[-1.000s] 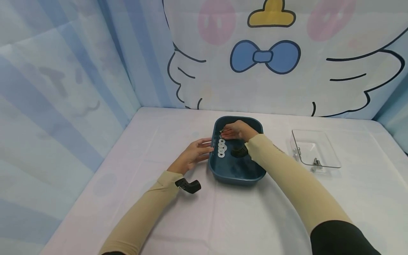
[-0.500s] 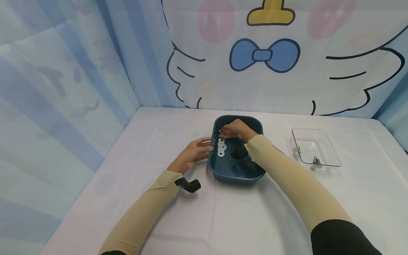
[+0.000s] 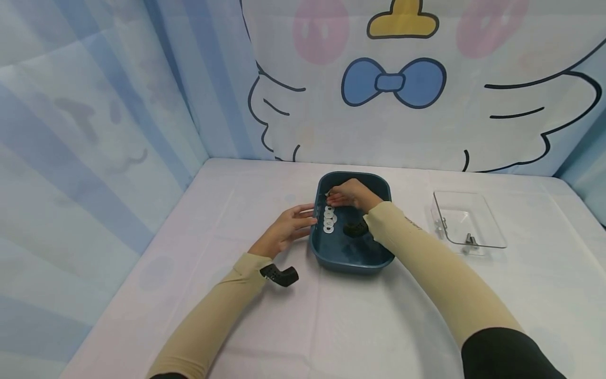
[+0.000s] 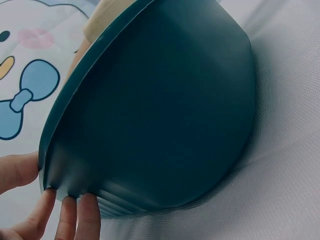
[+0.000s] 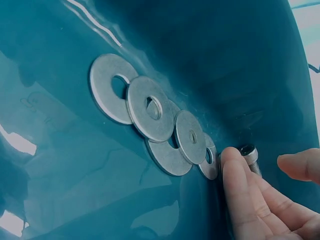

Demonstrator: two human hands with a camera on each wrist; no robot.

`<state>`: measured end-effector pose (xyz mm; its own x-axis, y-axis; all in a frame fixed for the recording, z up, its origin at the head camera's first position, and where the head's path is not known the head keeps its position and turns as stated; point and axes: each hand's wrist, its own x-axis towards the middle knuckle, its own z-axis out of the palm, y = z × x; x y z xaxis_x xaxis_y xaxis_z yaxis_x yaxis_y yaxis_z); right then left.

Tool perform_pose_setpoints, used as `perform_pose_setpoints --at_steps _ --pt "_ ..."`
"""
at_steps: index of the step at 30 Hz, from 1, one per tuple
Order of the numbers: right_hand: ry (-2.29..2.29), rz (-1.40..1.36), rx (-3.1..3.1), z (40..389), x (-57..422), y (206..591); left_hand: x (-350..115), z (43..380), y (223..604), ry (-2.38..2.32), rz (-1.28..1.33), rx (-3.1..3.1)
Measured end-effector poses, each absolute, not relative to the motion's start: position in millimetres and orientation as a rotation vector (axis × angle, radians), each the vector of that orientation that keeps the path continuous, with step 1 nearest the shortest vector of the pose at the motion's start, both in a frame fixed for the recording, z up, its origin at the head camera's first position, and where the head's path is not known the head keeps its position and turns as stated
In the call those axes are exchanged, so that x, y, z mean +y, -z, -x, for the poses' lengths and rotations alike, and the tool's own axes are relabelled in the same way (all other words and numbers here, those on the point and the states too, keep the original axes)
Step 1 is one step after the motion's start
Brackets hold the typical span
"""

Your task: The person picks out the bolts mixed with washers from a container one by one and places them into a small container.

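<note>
A dark blue plastic tub [image 3: 350,255] stands on the table. Several flat metal washers [image 3: 329,220] lie overlapping in a row along its left side; the right wrist view shows the washers [image 5: 150,109] close up. My right hand [image 3: 352,195] reaches inside, its fingers beside a socket-head bolt [image 5: 249,153] near the end of the row. There the thumb stays apart from the fingers, and part of the bolt's shank is hidden behind them. With spread fingers, my left hand [image 3: 291,227] touches the tub's left outer wall, fingertips just under the rim [image 4: 45,135].
To the right stands a clear plastic box [image 3: 494,221] with a few metal bolts [image 3: 470,240] in it. A white cloth [image 3: 265,337] covers the table, and a printed curtain [image 3: 393,131] hangs behind. Black wrist devices [image 3: 279,275] sit on both sleeves.
</note>
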<state>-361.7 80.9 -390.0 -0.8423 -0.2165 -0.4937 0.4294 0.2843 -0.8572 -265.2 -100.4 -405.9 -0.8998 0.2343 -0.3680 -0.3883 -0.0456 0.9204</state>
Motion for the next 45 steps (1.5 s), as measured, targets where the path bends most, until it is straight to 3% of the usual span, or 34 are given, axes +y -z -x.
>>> perform_pose_setpoints --at_steps 45 --pt "1.624 -0.054 2.146 364.4 73.0 403.4 -101.4 264.2 406.6 -2.015 0.143 1.803"
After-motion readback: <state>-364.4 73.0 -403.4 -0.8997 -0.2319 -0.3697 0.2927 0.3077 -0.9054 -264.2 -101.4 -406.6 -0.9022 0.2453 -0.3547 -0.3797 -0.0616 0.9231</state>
